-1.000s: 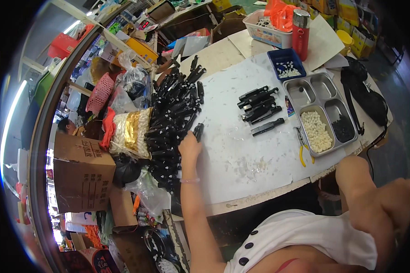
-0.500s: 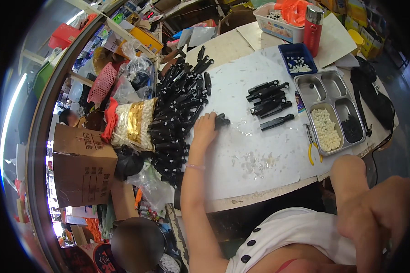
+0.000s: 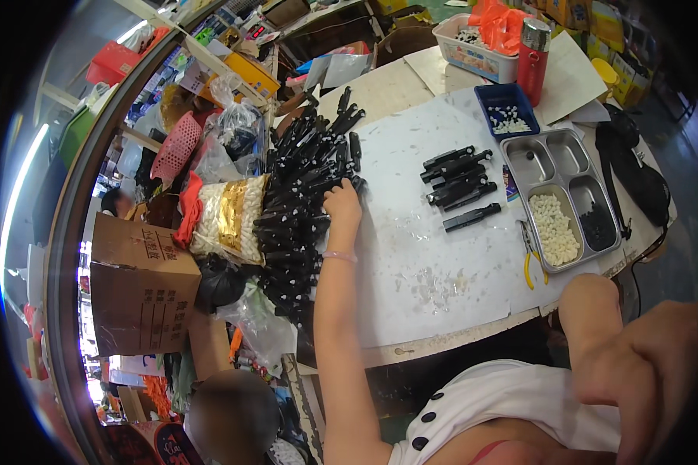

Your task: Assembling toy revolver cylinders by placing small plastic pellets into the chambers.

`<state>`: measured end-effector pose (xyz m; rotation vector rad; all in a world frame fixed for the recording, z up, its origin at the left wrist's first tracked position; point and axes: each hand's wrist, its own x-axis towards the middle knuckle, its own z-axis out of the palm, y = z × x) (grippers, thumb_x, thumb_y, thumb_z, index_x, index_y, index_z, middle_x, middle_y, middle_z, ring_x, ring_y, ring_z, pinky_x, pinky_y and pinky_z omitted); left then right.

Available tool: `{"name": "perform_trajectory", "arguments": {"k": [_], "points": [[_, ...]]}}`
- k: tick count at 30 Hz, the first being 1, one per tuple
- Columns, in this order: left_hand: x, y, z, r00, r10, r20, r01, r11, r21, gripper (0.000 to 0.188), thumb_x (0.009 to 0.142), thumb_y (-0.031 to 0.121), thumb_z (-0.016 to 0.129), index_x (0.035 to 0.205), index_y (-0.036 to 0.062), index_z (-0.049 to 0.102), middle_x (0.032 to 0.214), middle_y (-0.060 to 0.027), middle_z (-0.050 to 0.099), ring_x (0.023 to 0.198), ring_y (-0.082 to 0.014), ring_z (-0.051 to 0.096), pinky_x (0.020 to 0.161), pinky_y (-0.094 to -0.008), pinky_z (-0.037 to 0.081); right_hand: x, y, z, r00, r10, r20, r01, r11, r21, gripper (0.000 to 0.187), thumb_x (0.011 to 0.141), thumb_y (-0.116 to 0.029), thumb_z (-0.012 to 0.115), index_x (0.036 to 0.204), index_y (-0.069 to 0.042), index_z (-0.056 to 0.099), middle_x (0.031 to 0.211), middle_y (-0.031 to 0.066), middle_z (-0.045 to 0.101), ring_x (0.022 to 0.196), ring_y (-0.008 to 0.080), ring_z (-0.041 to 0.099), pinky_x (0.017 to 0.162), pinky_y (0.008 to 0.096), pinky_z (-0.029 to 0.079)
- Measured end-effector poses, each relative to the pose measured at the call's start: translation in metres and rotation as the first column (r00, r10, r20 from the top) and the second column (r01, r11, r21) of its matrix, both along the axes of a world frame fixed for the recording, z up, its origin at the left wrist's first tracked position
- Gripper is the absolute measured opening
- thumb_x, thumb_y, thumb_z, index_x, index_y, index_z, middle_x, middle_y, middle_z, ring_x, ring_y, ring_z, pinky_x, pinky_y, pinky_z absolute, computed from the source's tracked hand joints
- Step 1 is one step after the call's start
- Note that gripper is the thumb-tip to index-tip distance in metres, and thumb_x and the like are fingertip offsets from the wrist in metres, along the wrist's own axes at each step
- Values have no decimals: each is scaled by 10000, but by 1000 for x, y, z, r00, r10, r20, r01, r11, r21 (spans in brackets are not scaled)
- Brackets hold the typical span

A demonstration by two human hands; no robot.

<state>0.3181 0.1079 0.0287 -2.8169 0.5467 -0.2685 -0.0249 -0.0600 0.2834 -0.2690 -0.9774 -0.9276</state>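
My left hand (image 3: 343, 200) is at the right edge of a big heap of black, elongated plastic pieces (image 3: 295, 209), many with small white spots at their ends. Its fingers are curled around a short black plastic piece (image 3: 357, 184), which shows only in part beyond the fingertips. More of these black pieces (image 3: 457, 174) lie in a loose row to the right on the white sheet (image 3: 411, 256). At the lower right, very close to the camera, is my bent right arm with what looks like my right hand (image 3: 663, 360); its fingers cannot be made out.
A steel compartment tray (image 3: 512, 143) holds cream and black small parts; yellow-handled pliers (image 3: 529, 260) lie beside it. Behind are a blue tray (image 3: 485, 97), a red flask (image 3: 531, 66) and a white basket (image 3: 481, 58). Left stand a bag of white pieces (image 3: 209, 213) and a cardboard box (image 3: 136, 287).
My left hand has moved left and slightly away from me, from the white sheet to the heap's edge, carrying the black piece. The row on the right looks unchanged.
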Motion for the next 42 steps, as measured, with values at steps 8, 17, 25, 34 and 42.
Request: {"name": "perform_trajectory", "arguments": {"k": [8,17,25,34,42], "points": [[-74,-10,29,950,-298,-96,202,817,-540,667,687,63,701,1274,25,387,1131,-208,533,1006,-385,572,829,-442,484,-27,-9,-5,1000,-10,18,9,999,52,539,967,-372,483,1362,-25,364,1126,178,574,1037,313,574,865,293,512],[-254,-15,13,813,-582,10,-101,-157,-982,746,715,-34,717,1282,80,246,1171,-136,468,999,-178,503,868,-336,456,-8,-40,-140,535,-379,-755,-188,818,-544,272,910,-237,473,943,3,597,1008,157,586,913,273,592,757,385,500],[-291,-39,-11,837,-548,-4,-46,-63,-997,875,707,15,758,1366,42,183,1275,-136,429,1109,-227,486,904,-330,462,-1,2,-215,366,-691,-624,-469,442,-764,763,875,-294,583,1446,10,178,1400,221,356,1310,362,349,1096,395,260],[-311,-41,-37,889,-432,-152,-278,-247,-928,278,998,282,368,1104,57,493,1076,-58,547,958,-128,552,825,-304,502,-4,-18,-206,425,-882,-204,-201,128,-971,740,897,-508,518,1383,24,347,1386,215,385,1295,375,348,1083,468,254],[-317,-74,-3,915,-373,-150,-239,-206,-949,355,734,-5,722,1028,41,530,946,-60,547,827,-135,529,745,-264,454,-34,-164,-196,-257,-952,164,-131,-134,-982,210,740,-108,694,939,-59,647,996,95,577,1021,289,511,902,397,390]]}}
